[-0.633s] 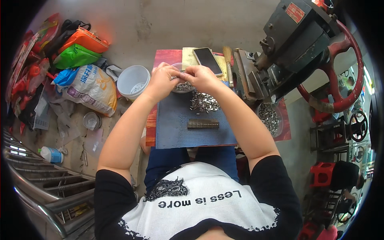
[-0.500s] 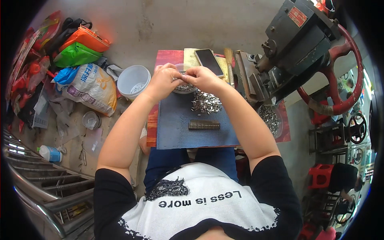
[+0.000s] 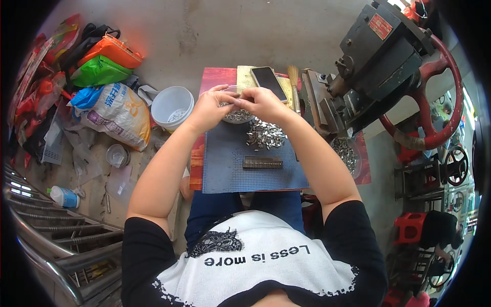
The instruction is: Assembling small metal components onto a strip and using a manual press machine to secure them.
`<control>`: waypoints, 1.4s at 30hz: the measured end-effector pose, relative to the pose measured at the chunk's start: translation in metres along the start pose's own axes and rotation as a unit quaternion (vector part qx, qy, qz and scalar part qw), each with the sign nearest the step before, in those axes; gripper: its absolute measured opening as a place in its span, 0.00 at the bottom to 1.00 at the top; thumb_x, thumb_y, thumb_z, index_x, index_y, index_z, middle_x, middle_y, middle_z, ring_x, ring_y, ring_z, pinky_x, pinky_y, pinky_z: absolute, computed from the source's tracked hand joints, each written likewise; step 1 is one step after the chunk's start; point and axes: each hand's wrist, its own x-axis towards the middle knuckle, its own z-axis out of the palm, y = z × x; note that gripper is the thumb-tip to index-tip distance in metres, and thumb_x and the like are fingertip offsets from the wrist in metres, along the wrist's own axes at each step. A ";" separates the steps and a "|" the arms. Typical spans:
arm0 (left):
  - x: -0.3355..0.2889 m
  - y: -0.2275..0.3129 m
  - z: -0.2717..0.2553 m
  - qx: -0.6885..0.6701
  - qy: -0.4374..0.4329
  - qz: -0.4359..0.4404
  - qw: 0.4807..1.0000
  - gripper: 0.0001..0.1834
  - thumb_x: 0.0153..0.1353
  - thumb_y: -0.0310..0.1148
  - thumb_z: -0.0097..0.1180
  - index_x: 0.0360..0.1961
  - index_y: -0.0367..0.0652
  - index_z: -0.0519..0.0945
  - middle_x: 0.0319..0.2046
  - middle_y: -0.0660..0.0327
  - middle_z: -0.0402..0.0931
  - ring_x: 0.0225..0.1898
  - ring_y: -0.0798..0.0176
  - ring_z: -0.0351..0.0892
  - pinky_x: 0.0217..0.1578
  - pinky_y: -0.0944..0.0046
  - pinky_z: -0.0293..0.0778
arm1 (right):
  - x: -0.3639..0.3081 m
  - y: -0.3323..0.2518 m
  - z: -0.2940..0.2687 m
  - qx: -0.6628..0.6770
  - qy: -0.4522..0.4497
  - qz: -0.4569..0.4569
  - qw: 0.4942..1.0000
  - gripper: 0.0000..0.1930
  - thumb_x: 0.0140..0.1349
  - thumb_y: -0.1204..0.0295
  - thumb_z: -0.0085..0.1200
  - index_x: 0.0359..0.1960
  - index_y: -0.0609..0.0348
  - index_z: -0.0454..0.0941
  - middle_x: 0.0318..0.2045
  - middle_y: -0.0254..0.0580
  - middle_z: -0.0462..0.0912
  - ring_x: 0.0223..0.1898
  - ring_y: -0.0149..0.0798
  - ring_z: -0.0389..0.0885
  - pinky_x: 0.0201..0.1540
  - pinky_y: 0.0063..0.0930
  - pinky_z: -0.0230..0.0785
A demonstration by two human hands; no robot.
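Observation:
My left hand (image 3: 210,108) and my right hand (image 3: 262,104) meet fingertip to fingertip above a clear round bowl (image 3: 239,118) of small metal pieces. The fingers of both are pinched together; whatever they grip is too small and hidden to make out. Below my right hand, a loose heap of short silvery metal pieces (image 3: 266,134) lies on the blue ribbed mat (image 3: 220,163). Closer to my body on that mat rests a dark metal block with a row of slots (image 3: 262,162), touched by neither hand.
A phone (image 3: 268,83) and a brush (image 3: 293,84) lie at the table's far side. To the right stands a dark press (image 3: 381,53) with a red handwheel (image 3: 419,94), near another bowl of metal pieces (image 3: 343,153). A white bucket (image 3: 173,100) and bags (image 3: 115,110) are left.
My hands stay over the bowl, with the left fingers slightly more extended and the right hand turned a little. The metal heap and slotted block look undisturbed; the whole view has shifted slightly.

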 end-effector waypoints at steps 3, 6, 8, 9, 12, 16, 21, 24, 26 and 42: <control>-0.002 0.001 0.000 -0.025 0.033 0.010 0.999 0.11 0.56 0.31 0.69 0.42 0.49 0.90 0.50 0.57 0.85 0.66 0.52 0.70 0.65 0.54 0.66 | 0.001 -0.003 0.002 0.067 0.004 0.066 0.996 0.16 0.66 0.59 0.62 0.33 0.63 0.83 0.28 0.38 0.84 0.31 0.30 0.79 0.36 0.28 0.71; -0.003 0.010 -0.002 -0.041 0.031 -0.008 0.999 0.11 0.55 0.32 0.69 0.41 0.48 0.90 0.50 0.57 0.84 0.65 0.53 0.71 0.64 0.53 0.66 | 0.006 0.002 0.004 0.194 0.072 0.122 0.971 0.14 0.64 0.63 0.66 0.36 0.65 0.85 0.29 0.33 0.85 0.32 0.24 0.78 0.36 0.23 0.70; -0.003 0.010 -0.002 -0.042 0.044 -0.027 0.998 0.12 0.55 0.32 0.69 0.41 0.48 0.90 0.50 0.55 0.84 0.65 0.52 0.72 0.64 0.53 0.67 | 0.006 0.006 0.010 0.236 0.099 0.113 0.960 0.14 0.61 0.65 0.68 0.39 0.66 0.86 0.32 0.35 0.87 0.34 0.25 0.80 0.38 0.22 0.71; -0.002 0.010 -0.001 -0.044 0.056 -0.045 0.996 0.12 0.55 0.33 0.69 0.42 0.48 0.90 0.51 0.53 0.84 0.64 0.52 0.72 0.64 0.53 0.67 | 0.006 0.007 0.013 0.239 0.111 0.085 0.961 0.16 0.59 0.64 0.69 0.38 0.67 0.87 0.31 0.38 0.87 0.33 0.26 0.81 0.38 0.24 0.73; -0.004 0.005 0.003 0.010 0.108 -0.042 0.993 0.12 0.54 0.37 0.69 0.38 0.46 0.90 0.47 0.51 0.85 0.61 0.53 0.75 0.65 0.51 0.64 | 0.006 0.004 0.021 0.230 0.138 0.054 0.962 0.16 0.56 0.64 0.70 0.35 0.68 0.87 0.29 0.41 0.88 0.32 0.28 0.83 0.38 0.26 0.75; -0.006 0.017 0.005 0.150 0.121 -0.013 0.981 0.13 0.52 0.41 0.70 0.35 0.46 0.90 0.43 0.51 0.85 0.58 0.55 0.77 0.65 0.49 0.60 | 0.008 0.008 0.022 0.203 0.140 0.065 0.967 0.13 0.57 0.66 0.68 0.35 0.67 0.87 0.28 0.43 0.88 0.31 0.29 0.83 0.37 0.28 0.75; -0.010 0.019 0.001 0.206 0.148 -0.028 0.967 0.15 0.48 0.45 0.73 0.31 0.47 0.89 0.40 0.55 0.86 0.56 0.58 0.78 0.65 0.47 0.57 | 0.001 -0.006 0.016 0.164 0.120 0.081 0.976 0.12 0.58 0.68 0.66 0.34 0.67 0.87 0.27 0.43 0.87 0.30 0.29 0.82 0.35 0.28 0.74; -0.011 0.023 0.003 0.217 0.162 -0.010 0.963 0.15 0.46 0.45 0.74 0.28 0.47 0.88 0.39 0.58 0.86 0.56 0.59 0.78 0.65 0.48 0.56 | 0.001 -0.003 0.013 0.204 0.097 0.107 0.968 0.12 0.59 0.66 0.66 0.35 0.66 0.87 0.28 0.41 0.87 0.30 0.28 0.82 0.35 0.28 0.74; -0.012 0.024 0.003 0.230 0.175 0.006 0.957 0.15 0.45 0.45 0.74 0.28 0.46 0.88 0.39 0.59 0.85 0.55 0.59 0.77 0.65 0.48 0.56 | -0.002 -0.011 0.011 0.186 0.079 0.123 0.972 0.12 0.61 0.68 0.66 0.36 0.66 0.86 0.29 0.36 0.85 0.31 0.26 0.79 0.35 0.25 0.72; -0.133 0.066 0.061 0.108 0.054 -0.091 0.989 0.19 0.49 0.40 0.73 0.39 0.42 0.84 0.40 0.56 0.75 0.48 0.51 0.74 0.51 0.53 0.68 | -0.108 -0.003 0.043 0.076 -0.036 0.154 0.984 0.10 0.56 0.69 0.70 0.35 0.64 0.87 0.30 0.38 0.82 0.33 0.31 0.79 0.37 0.26 0.72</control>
